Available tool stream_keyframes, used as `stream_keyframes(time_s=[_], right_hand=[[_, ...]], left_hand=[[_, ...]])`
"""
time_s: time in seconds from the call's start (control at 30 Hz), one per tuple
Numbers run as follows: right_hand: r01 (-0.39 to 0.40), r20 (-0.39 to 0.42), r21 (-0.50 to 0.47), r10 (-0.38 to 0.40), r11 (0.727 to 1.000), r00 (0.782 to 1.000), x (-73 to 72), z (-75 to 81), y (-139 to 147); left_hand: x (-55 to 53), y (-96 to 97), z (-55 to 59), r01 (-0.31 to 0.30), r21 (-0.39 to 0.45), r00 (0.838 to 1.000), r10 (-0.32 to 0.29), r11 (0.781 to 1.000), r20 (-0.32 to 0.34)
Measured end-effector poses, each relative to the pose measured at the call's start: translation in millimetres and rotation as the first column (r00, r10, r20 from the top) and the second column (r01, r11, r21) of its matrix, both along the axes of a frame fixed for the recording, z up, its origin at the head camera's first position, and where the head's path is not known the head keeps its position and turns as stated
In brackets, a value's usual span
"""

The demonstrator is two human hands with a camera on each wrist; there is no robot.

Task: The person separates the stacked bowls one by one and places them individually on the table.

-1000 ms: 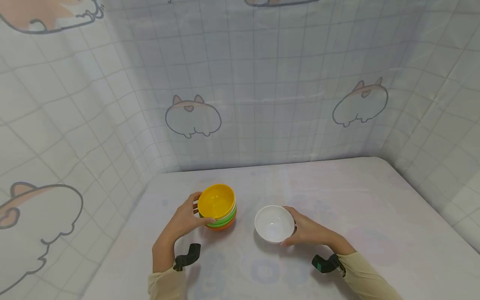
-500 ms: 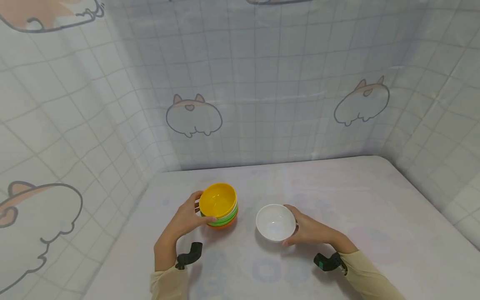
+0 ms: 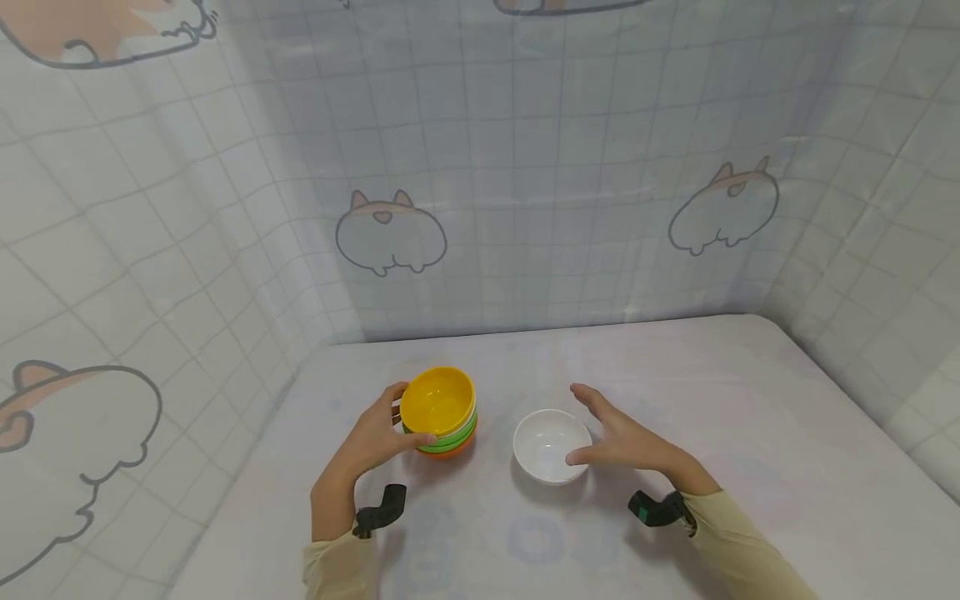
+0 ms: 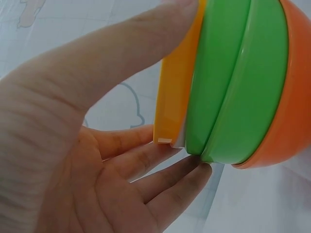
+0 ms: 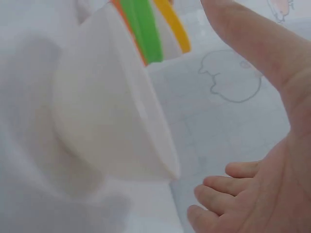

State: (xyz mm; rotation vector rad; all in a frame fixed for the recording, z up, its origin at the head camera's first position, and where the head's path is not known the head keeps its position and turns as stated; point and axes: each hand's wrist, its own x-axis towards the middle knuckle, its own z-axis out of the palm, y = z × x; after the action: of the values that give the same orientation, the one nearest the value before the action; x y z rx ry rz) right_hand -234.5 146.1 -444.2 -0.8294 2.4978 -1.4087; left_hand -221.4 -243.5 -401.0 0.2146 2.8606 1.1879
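A stack of bowls stands at the middle left of the table in the head view. Its top one is a yellow bowl (image 3: 437,400); under it come a thin white rim (image 4: 179,137), two green bowls (image 4: 248,92) and an orange bowl (image 4: 297,107) at the bottom. My left hand (image 3: 369,439) grips this stack from the left, thumb across the yellow rim and fingertips along the far side. To the right sits a lone white bowl (image 3: 542,446), upright. My right hand (image 3: 632,442) is spread beside and over its right rim, thumb apart from the fingers, holding nothing.
A pale, faintly printed cloth covers the table (image 3: 675,375). Behind and at both sides rise curtains (image 3: 525,208) with a grid and corgi drawings. A black wrist mount (image 3: 381,510) sits on the left forearm, another black mount (image 3: 658,508) on the right.
My right hand has let go of the white bowl, its fingers spreading and lifting off the rim. The bowl stays in place. My left hand keeps its grip on the stack.
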Motion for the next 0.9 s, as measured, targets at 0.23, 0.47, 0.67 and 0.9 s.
stream_keyframes(time_s=[0.23, 0.47, 0.67, 0.9], right_hand=[[-0.033, -0.027, -0.008, 0.032, 0.999, 0.999, -8.0, 16.9, -20], [-0.093, -0.03, -0.003, 0.092, 0.996, 0.995, -19.7, 31.4, -48], [-0.139, -0.009, -0.023, 0.138, 0.99, 0.99, -25.5, 38.7, -68], [-0.2, -0.046, -0.032, 0.199, 0.979, 0.979, -35.5, 45.9, -94]], left_hand=[[-0.5, 0.1, 0.3, -0.001, -0.024, 1.0, 0.001, 1.0, 0.0], [-1.6, 0.7, -0.3, 0.008, -0.042, 1.0, -0.008, 0.999, -0.009], [-0.9, 2.3, -0.2, 0.016, -0.047, 1.0, -0.016, 0.999, -0.003], [-0.8, 3.7, -0.6, 0.013, -0.035, 1.0, -0.014, 0.999, -0.009]])
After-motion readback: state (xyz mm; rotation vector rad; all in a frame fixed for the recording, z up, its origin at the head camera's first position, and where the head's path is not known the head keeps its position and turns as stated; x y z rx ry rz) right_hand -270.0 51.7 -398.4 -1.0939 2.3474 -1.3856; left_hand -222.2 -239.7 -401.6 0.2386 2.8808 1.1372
